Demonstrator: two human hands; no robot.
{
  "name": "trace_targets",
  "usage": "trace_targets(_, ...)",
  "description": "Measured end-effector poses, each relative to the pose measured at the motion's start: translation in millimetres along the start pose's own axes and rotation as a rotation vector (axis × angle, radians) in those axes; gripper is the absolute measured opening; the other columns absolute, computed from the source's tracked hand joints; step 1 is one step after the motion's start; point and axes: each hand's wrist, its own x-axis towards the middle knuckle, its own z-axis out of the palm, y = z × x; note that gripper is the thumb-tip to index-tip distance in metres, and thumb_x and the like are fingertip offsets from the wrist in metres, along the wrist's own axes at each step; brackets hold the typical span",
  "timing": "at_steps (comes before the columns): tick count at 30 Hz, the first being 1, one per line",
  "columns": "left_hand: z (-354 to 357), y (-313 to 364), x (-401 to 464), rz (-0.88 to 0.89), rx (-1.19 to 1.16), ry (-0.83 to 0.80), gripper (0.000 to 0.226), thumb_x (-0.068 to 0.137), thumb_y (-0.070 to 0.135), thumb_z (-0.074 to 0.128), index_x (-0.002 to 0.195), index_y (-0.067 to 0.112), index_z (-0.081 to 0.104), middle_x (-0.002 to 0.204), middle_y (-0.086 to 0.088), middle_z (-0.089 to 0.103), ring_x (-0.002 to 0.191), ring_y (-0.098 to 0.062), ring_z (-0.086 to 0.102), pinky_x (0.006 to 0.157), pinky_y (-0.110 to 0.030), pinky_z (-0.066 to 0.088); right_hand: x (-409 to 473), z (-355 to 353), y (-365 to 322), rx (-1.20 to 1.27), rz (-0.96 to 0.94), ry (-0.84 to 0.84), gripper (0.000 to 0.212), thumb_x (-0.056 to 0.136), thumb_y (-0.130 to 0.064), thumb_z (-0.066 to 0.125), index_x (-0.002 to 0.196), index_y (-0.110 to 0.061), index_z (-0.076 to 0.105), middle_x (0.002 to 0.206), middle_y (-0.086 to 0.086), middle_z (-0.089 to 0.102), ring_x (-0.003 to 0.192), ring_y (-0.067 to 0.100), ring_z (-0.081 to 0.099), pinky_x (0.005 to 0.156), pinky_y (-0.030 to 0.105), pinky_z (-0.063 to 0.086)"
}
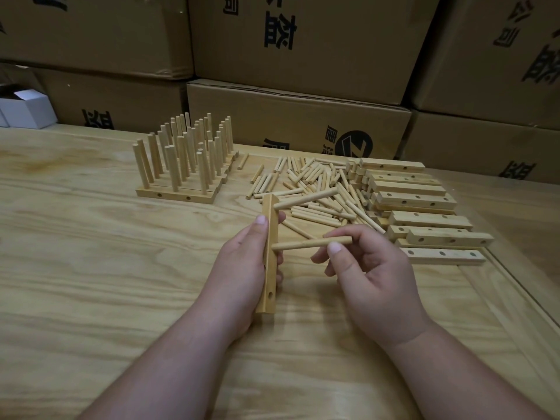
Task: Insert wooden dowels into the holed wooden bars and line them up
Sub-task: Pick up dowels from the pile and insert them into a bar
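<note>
Hands first, nearest to the camera: the left hand (242,262) is wrapped round a holed wooden bar (269,256), which is held on end above the table (91,268), thumb pressed on its near face and fingertips curled round the far side. One dowel (304,200) is already seated near the bar's top end and sticks out to the right. A second dowel (312,243) is pinched between thumb and fingers of the right hand (366,274), and its left tip is set at the bar's middle; whether it's actually in the hole can't be told. An open hole is seen near the bar's lower end.

Further back, right of centre, a loose heap of dowels (306,183) is spread on the table, and a pile of unfilled bars (418,204) is stacked just to its right. On the far left, finished bars (178,177) are lined up side by side with dowels standing upright in them.

Behind the table, cardboard boxes (303,47) are stacked, plus a small white box (27,109) at far left.
</note>
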Motion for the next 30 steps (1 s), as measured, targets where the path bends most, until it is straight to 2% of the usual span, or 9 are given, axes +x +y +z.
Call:
trace_targets(5, 0.9, -0.2, -0.9, 0.006, 0.022, 0.015, 0.034, 0.104, 0.05, 0.043, 0.106, 0.042, 0.076, 0.06, 0.004, 0.055, 0.054, -0.014, 0.052, 0.052, -0.027, 0.049, 2.4, -5.3, 2.5, -0.1, -0.023, -0.095, 0.017, 0.095, -0.038, 0.049, 0.089, -0.027, 0.06, 0.077, -0.005, 0.069, 0.066, 0.022, 0.063, 0.06, 0.048, 0.051)
trace_targets(10, 0.7, -2.0, 0.0, 0.004, 0.017, 0.024, 0.03, 0.101, 0.053, 0.047, 0.106, 0.043, 0.076, 0.059, 0.005, 0.056, 0.055, -0.013, 0.053, 0.055, -0.029, 0.049, 2.7, -4.6, 3.2, -0.23, -0.045, -0.118, 0.039, 0.1, -0.048, 0.038, 0.076, -0.022, 0.055, 0.067, -0.004, 0.061, 0.064, 0.015, 0.06, 0.058, 0.033, 0.046)
trace_targets(14, 0.1, -4.2, 0.5, 0.024, 0.064, -0.004, 0.029, 0.1, 0.054, 0.049, 0.105, 0.045, 0.076, 0.059, 0.007, 0.057, 0.057, -0.012, 0.054, 0.061, -0.032, 0.05, 1.9, -4.0, 1.2, -0.23, -0.019, -0.111, 0.055, 0.098, -0.053, 0.038, 0.065, -0.011, 0.052, 0.055, 0.002, 0.053, 0.054, 0.018, 0.053, 0.055, 0.042, 0.042)
trace_targets(21, -2.2, -5.1, 0.6, 0.017, 0.085, -0.016, 0.029, 0.101, 0.057, 0.046, 0.109, 0.05, 0.074, 0.06, 0.008, 0.057, 0.059, -0.013, 0.055, 0.062, -0.031, 0.051, 0.1, -0.3, 1.5, -0.128, 0.038, -0.089, 0.065, 0.096, -0.059, 0.042, 0.058, -0.005, 0.048, 0.05, 0.009, 0.048, 0.048, 0.026, 0.048, 0.051, 0.044, 0.041)
trace_targets(24, -1.6, -4.1, 0.1, -0.004, 0.068, 0.026, 0.032, 0.102, 0.056, 0.045, 0.107, 0.046, 0.075, 0.063, 0.005, 0.06, 0.06, -0.015, 0.057, 0.063, -0.032, 0.051, 0.3, -2.4, 5.2, -0.061, 0.07, -0.125, 0.066, 0.095, -0.068, 0.038, 0.068, -0.01, 0.056, 0.058, 0.009, 0.056, 0.054, 0.021, 0.054, 0.055, 0.041, 0.046)
trace_targets(26, -0.6, -2.5, 1.2, -0.027, -0.004, 0.064, 0.035, 0.103, 0.052, 0.045, 0.104, 0.04, 0.078, 0.063, 0.003, 0.06, 0.056, -0.015, 0.056, 0.059, -0.032, 0.051, 2.0, -6.8, 8.5, 0.009, 0.066, -0.117, 0.056, 0.096, -0.066, 0.036, 0.081, -0.018, 0.061, 0.067, 0.006, 0.059, 0.062, 0.019, 0.058, 0.058, 0.041, 0.048)
trace_targets(28, -0.3, -0.3, 3.6, -0.059, -0.127, 0.105, 0.039, 0.105, 0.047, 0.044, 0.104, 0.03, 0.079, 0.062, 0.001, 0.057, 0.049, -0.015, 0.053, 0.055, -0.03, 0.048, 6.3, -11.1, 14.2, -0.141, 0.013, -0.064, 0.044, 0.099, -0.054, 0.037, 0.086, -0.022, 0.064, 0.075, -0.004, 0.062, 0.074, 0.017, 0.06, 0.066, 0.041, 0.049)
trace_targets(30, -1.1, 1.8, 5.7, -0.094, -0.244, 0.128, 0.042, 0.105, 0.045, 0.044, 0.103, 0.022, 0.08, 0.061, -0.001, 0.055, 0.046, -0.014, 0.049, 0.052, -0.029, 0.045, 12.0, -12.1, 18.2, -0.402, 0.0, -0.036, 0.035, 0.096, -0.046, 0.04, 0.091, -0.025, 0.068, 0.091, -0.013, 0.065, 0.094, 0.01, 0.058, 0.083, 0.04, 0.049)
